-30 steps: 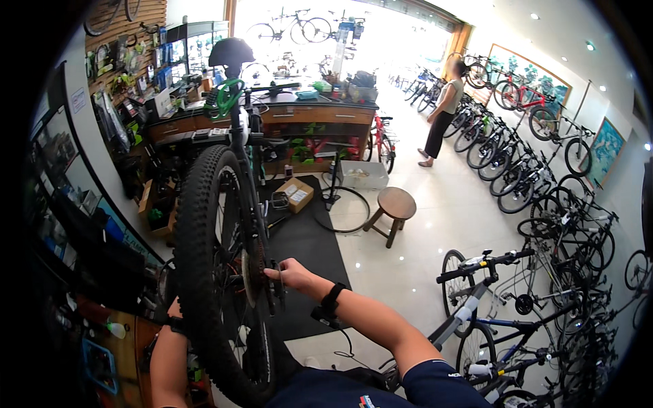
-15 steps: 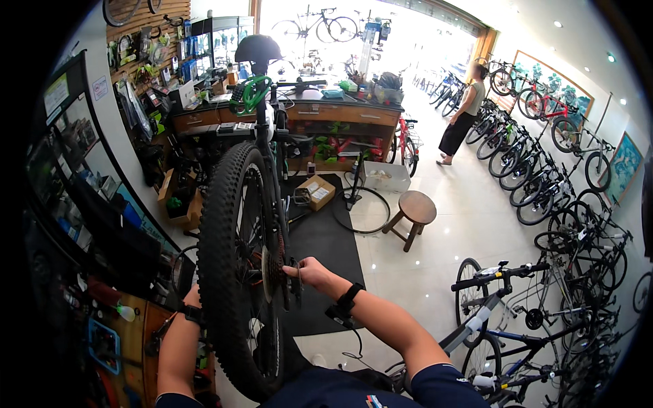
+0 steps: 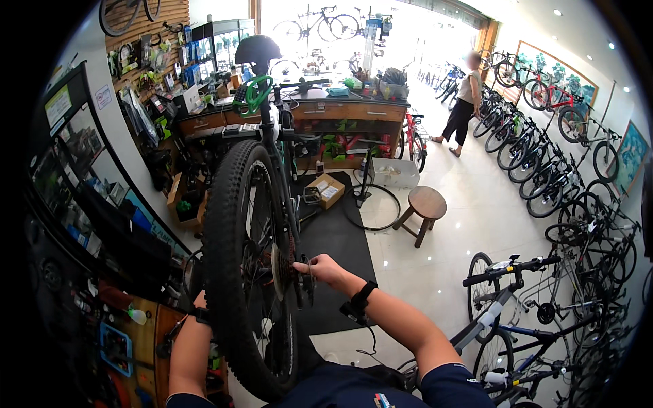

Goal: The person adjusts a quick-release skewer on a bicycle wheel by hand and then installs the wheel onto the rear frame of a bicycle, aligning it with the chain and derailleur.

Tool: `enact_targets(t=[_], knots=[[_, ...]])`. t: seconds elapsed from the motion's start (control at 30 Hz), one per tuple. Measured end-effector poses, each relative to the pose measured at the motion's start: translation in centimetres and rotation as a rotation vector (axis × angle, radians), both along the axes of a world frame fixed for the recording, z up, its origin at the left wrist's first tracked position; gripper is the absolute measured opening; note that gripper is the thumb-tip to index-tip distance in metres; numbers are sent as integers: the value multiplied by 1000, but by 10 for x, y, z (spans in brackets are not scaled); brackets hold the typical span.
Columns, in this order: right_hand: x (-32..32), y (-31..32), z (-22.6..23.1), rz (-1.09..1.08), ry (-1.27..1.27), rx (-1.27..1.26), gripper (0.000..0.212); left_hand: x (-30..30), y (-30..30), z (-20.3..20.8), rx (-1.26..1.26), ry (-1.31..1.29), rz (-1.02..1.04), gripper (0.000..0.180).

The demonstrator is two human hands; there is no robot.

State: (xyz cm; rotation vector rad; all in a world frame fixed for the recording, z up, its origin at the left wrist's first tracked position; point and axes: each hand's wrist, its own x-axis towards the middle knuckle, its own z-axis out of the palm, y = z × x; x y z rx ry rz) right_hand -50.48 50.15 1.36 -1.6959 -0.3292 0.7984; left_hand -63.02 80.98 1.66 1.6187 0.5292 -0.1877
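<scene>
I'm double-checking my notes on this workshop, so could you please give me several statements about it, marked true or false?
1. The right hand is to the right of the knobby tyre. True.
2. The wooden stool lies on its side. False: it stands upright.
3. A green coil hangs below the black saddle. True.
4. The left hand rests on the saddle. False: it is low, mostly hidden behind the tyre.
5. The small cardboard box is on the black mat. True.

Brightly lit through a wide shop front (image 3: pixel 415 30), with pale shiny floor (image 3: pixel 476 197), wooden desk (image 3: pixel 384 113), round stool (image 3: pixel 427 202) and slatted wooden wall (image 3: pixel 172 12).
</scene>
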Motion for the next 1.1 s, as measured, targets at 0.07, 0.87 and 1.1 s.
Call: enact_targets(t=[0.07, 0.87, 1.1], knots=[[1, -1, 4, -2, -10, -39, 57, 1, 0, 0, -3, -3, 0, 8], [4, -9, -9, -12, 170, 90, 39, 5, 1, -7, -58, 0, 6, 8], [4, -11, -18, -7, 163, 112, 23, 16, -7, 0, -118, -14, 76, 7]])
